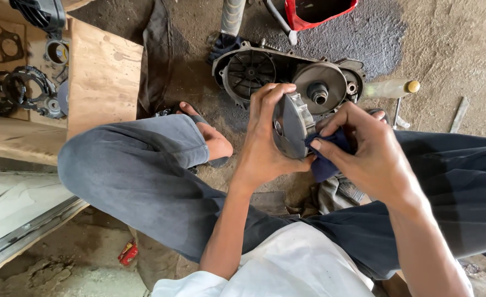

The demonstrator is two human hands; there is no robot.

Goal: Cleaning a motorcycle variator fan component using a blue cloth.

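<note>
An engine transmission case (287,77) lies on the dirt floor (446,49); a red container (320,11) sits beyond it. Gaskets and engine parts (17,91) fill a plywood box (102,77) at the left.

A grey metal disc (289,125) meets a dark blue cloth (324,159) (trousers (138,176) grey-blue, shirt (292,264) white, bin (320,12) red).

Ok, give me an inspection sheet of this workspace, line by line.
Surface: bare dirt floor, dark stain near the top.
Job's things: round grey metal disc part held on edge; dark blue rag pressed to it.
Clutter: open engine case, plastic bottle, red container, wooden crate of engine parts, small red packet.
Grippers: left hand grips the disc; right hand fingers hold the rag.
Cables: nothing seen.
Surroundings: person squatting, sandalled foot.
</note>
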